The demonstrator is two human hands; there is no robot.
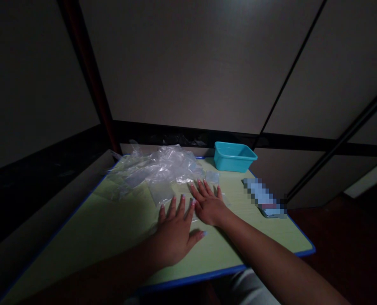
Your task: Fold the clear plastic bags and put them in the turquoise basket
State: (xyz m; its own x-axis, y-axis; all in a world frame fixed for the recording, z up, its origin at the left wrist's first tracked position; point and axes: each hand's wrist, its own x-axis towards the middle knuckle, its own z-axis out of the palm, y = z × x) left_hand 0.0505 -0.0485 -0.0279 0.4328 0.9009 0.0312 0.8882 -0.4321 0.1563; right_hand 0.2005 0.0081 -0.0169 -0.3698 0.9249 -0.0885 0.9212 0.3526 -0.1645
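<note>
My left hand (174,233) lies palm down over the table with its fingers spread. Just ahead and to its right, my right hand (209,205) is also flat, fingers apart. Beneath and between the two hands show the edges of a clear plastic bag (194,217), mostly hidden by them. A heap of clear plastic bags (171,163) spreads beyond my fingertips, toward the back left. One flat bag (161,192) sticks out of the heap near my left fingertips. Past my right fingers rests a small clear packet (212,176).
The pale green table (213,258) has a blue edge. At its back right stands a turquoise plastic basket (234,159). A pixelated bluish flat object (264,198) lies along the right edge. A panelled wall (188,76) rises behind the table.
</note>
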